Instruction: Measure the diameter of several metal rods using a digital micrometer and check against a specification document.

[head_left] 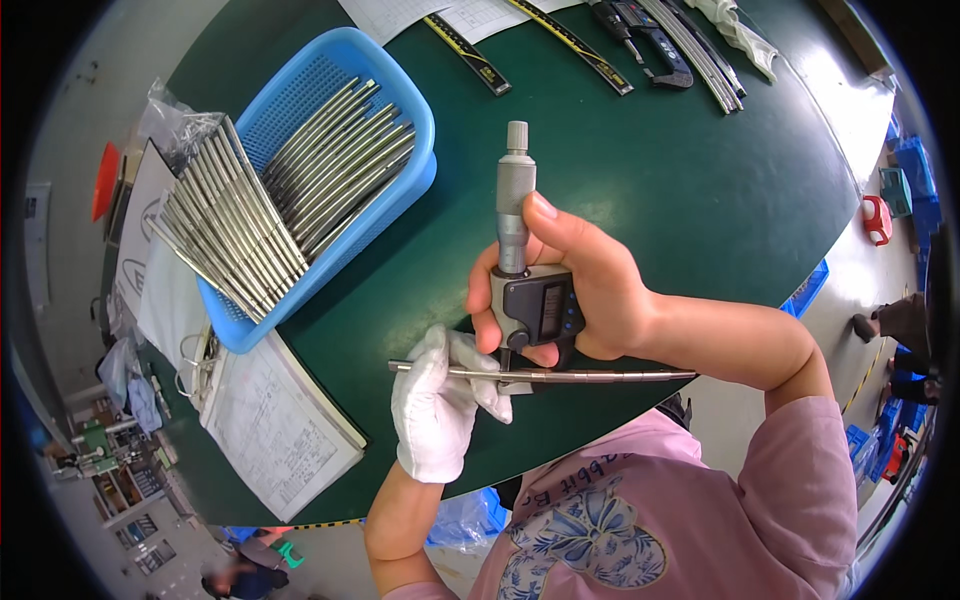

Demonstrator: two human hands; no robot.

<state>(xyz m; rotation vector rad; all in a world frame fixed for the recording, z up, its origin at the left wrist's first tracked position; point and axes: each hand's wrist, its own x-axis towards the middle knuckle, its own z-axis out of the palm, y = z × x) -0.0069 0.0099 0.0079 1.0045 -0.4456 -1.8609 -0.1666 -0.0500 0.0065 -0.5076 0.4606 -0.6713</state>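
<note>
My right hand (590, 275), bare, is closed round a digital micrometer (540, 300) with a silver thimble and a dark display. Its thumb rests against the thimble, and the tool stands nearly upright. My left hand (435, 405), in a white glove, pinches a thin stepped metal rod (600, 377) close to its left end. The rod lies roughly level, pointing right, and passes by the micrometer's lower end. My fingers and the tool's body partly hide that spot, so I cannot tell whether the jaws touch the rod.
A blue plastic basket (428, 150) full of metal rods (235, 215) stands at the left on the green table (700, 200). A clipboard with papers (285, 430) lies nearer. Along the far edge are rulers (575, 45), another micrometer (660, 50) and dark strips (705, 55).
</note>
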